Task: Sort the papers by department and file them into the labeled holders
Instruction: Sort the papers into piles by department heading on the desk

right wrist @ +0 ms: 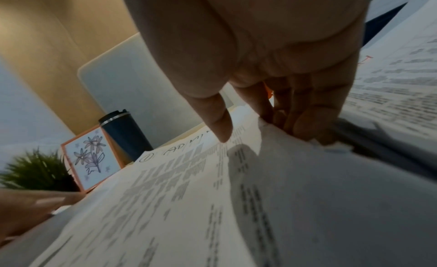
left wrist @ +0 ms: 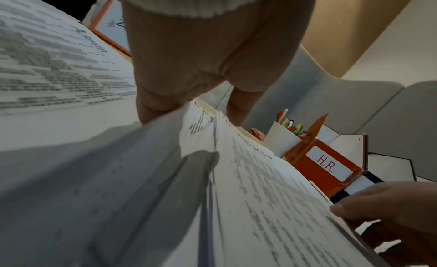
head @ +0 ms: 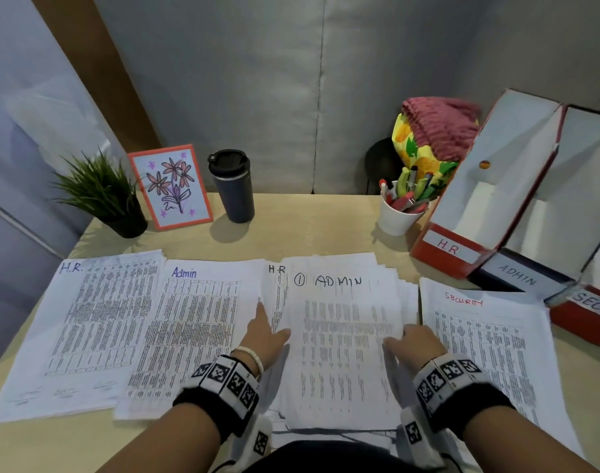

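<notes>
Centrally on the pale desk, a loose stack of papers topped by a sheet marked "ADMIN", with a sheet marked "H.R" peeking out along its left edge. Left hand gripping that left edge, thumb on top, fingers under the lifted sheets. Right hand gripping the right edge, thumb pressed on the top sheet, fingers curled beneath.

Left of the stack, two sorted piles lying flat: H.R. pile far left, Admin pile just beside it. Right of the stack, a Security pile.

At the right rear, three open holders side by side: red H.R. holder, dark Admin holder, red Security holder.

Along the back: potted plant, framed flower drawing, dark tumbler, white pen cup.
</notes>
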Demonstrator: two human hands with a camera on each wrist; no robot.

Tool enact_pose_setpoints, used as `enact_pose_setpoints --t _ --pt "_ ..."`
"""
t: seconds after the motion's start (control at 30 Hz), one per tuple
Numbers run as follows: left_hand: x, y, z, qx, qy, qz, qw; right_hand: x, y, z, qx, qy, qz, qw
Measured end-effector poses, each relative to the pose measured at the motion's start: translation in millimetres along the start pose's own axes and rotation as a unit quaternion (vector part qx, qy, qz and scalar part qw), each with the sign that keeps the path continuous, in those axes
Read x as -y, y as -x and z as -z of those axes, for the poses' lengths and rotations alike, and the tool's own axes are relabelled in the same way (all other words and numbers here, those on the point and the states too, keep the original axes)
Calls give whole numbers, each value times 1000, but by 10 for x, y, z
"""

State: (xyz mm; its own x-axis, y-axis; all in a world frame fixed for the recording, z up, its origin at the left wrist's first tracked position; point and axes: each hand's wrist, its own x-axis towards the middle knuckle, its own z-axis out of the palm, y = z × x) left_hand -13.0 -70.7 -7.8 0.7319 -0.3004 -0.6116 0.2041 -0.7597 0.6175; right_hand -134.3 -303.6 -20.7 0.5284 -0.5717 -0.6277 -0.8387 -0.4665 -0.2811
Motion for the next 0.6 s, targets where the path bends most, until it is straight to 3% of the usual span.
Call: enact_pose_setpoints --t 0.17,0.37,0.6 --pt "11 4 -108 11 -4 -17 1000 -156 -45 85 -56 -82 40 994" --pt "115 13 -47 -107 86 1 991 -244 -63 78 -117 -208 28 971" --pt "81 56 -112 -148 27 -69 986 -426 -30 261 -177 -238 56 953"
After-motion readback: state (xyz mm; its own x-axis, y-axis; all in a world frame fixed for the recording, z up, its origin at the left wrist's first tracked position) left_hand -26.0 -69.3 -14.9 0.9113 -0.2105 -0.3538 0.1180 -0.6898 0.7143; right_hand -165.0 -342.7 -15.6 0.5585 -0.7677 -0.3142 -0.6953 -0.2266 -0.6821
